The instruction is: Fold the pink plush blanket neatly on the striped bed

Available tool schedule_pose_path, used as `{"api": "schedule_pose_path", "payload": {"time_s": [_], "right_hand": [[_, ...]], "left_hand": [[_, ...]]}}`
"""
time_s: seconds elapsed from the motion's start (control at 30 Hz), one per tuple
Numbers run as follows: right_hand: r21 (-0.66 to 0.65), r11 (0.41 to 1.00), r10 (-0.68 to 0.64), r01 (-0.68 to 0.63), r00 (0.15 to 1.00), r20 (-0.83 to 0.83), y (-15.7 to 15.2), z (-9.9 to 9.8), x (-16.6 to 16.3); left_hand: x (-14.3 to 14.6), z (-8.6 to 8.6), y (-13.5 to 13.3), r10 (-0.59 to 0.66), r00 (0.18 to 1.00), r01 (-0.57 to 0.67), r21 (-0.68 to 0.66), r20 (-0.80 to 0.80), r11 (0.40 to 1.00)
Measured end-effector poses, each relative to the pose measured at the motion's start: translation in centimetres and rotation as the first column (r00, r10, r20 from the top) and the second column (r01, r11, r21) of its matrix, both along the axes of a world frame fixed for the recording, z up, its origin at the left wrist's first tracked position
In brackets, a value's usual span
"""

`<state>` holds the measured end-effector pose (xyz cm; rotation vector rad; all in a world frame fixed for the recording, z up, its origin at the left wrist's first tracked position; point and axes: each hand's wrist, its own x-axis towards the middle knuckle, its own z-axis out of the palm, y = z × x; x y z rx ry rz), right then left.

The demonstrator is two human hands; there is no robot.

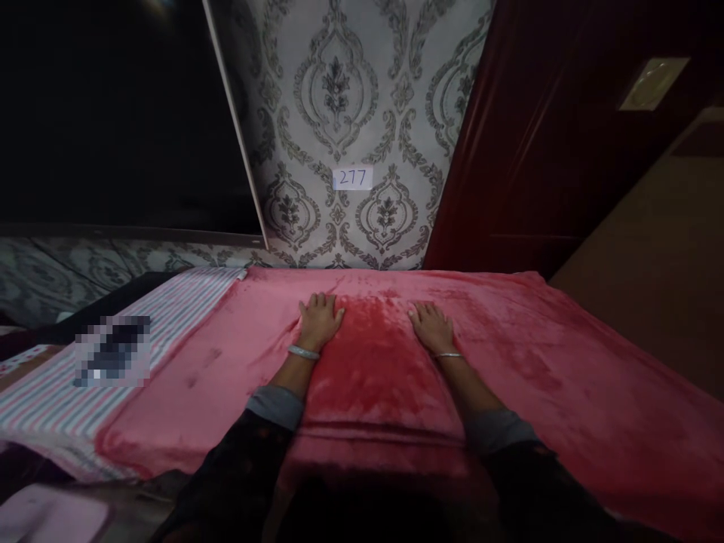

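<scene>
A folded piece of red plush fabric (378, 362) lies in the middle, its layered edge toward me. Under and around it spreads a pink plush blanket (192, 369). My left hand (320, 320) rests flat at the far left corner of the folded fabric, fingers stretched forward and a little apart. On the far right corner lies my right hand (433, 326), also flat with fingers extended. Neither hand grips anything. Both wrists wear a bracelet, and dark sleeves with grey cuffs cover the forearms.
Striped cloth (186, 302) shows at the left, with a pixelated dark item on it. A large black screen (124, 121) stands at the back left. A paper marked 277 (353, 178) is on the patterned wall. Dark red panelling (526, 136) rises at the right.
</scene>
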<state>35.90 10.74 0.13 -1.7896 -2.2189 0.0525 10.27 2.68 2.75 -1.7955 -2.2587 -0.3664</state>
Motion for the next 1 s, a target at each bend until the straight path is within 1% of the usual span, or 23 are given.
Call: {"api": "schedule_pose_path", "payload": {"time_s": [0.07, 0.1, 0.17, 0.2, 0.27, 0.3, 0.37, 0.47, 0.53, 0.6, 0.73, 0.87, 0.93, 1.0], "right_hand": [[-0.019, 0.999, 0.037, -0.037, 0.999, 0.008, -0.1, 1.6, -1.1], [-0.011, 0.996, 0.090, -0.090, 0.996, 0.006, -0.2, 2.4, -1.8], [0.011, 0.973, 0.232, -0.232, 0.973, 0.012, -0.3, 3.6, -3.3], [0.011, 0.952, 0.305, -0.305, 0.952, 0.026, -0.3, 3.9, -4.1], [-0.016, 0.904, 0.427, -0.427, 0.901, 0.072, -0.3, 3.6, -5.1], [-0.034, 0.884, 0.467, -0.466, 0.879, 0.094, -0.3, 3.1, -5.4], [-0.044, 0.863, 0.505, -0.503, 0.855, 0.117, -0.4, 1.7, -5.6], [-0.006, 0.862, 0.504, -0.507, 0.856, 0.113, -0.4, -0.4, -5.4], [0.010, 0.857, 0.511, -0.515, 0.853, 0.108, -0.4, -1.0, -5.2], [0.013, 0.856, 0.513, -0.517, 0.852, 0.105, -0.4, -1.1, -5.1], [0.004, 0.861, 0.506, -0.509, 0.857, 0.103, -0.7, -0.5, -5.3], [-0.042, 0.862, 0.506, -0.505, 0.857, 0.097, -1.1, 0.8, -5.4], [-0.054, 0.891, 0.454, -0.451, 0.886, 0.092, -1.3, 1.6, -4.8], [-0.033, 0.939, 0.345, -0.344, 0.934, 0.089, -1.5, 2.0, -3.4]], "left_hand": [[0.4, 0.8, 0.0, -0.024, 1.000, 0.023, 0.033, 0.020, 0.999], [0.7, 1.1, -0.1, -0.072, 0.997, 0.071, 0.034, 0.029, 0.997], [1.8, 1.4, -0.9, -0.232, 0.972, 0.232, -0.014, 0.037, 0.973], [2.5, 1.2, -1.6, -0.322, 0.946, 0.324, -0.054, 0.035, 0.945], [4.1, 0.2, -3.4, -0.457, 0.889, 0.457, -0.118, 0.024, 0.882], [4.8, -0.6, -4.4, -0.490, 0.872, 0.488, -0.128, 0.015, 0.864], [5.9, -2.3, -6.1, -0.496, 0.868, 0.493, -0.102, -0.002, 0.864], [6.6, -4.1, -7.5, -0.481, 0.877, 0.479, -0.063, -0.020, 0.876], [6.6, -4.5, -7.6, -0.485, 0.874, 0.483, -0.063, -0.021, 0.873], [6.5, -4.4, -7.3, -0.491, 0.871, 0.489, -0.068, -0.016, 0.870], [6.5, -3.9, -7.1, -0.486, 0.874, 0.484, -0.089, -0.012, 0.871], [6.5, -3.6, -7.2, -0.470, 0.882, 0.463, -0.125, -0.032, 0.877], [6.4, -3.6, -7.2, -0.465, 0.884, 0.457, -0.126, -0.047, 0.881], [6.4, -3.7, -7.1, -0.465, 0.884, 0.457, -0.110, -0.058, 0.883]]}}
